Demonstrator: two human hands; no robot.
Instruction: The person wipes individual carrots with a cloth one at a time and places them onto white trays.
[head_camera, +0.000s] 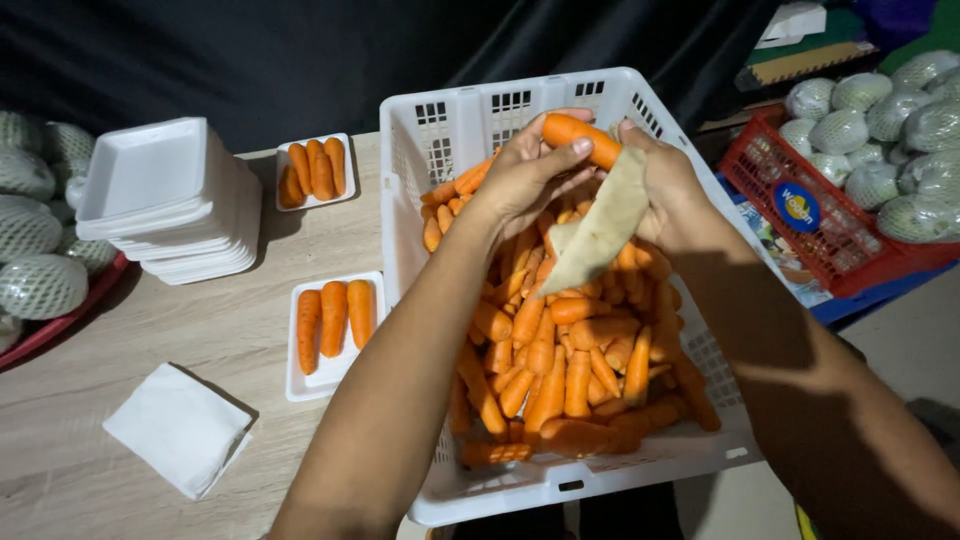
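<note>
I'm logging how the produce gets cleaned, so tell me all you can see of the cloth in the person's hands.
The cloth is a beige, soft-looking rag, creased and slightly stained. It hangs limp in a long fold above the white basket of carrots. Its upper end is pressed by the right hand against the carrot held up by the left hand; its lower end dangles free, tapering towards the piled carrots.

My one view, a head-worn camera, looking steeply down and forward from above my forearms, close over the white basket (440, 130) on the desk (200, 340), dark curtain at the top edge, no second view.
</note>
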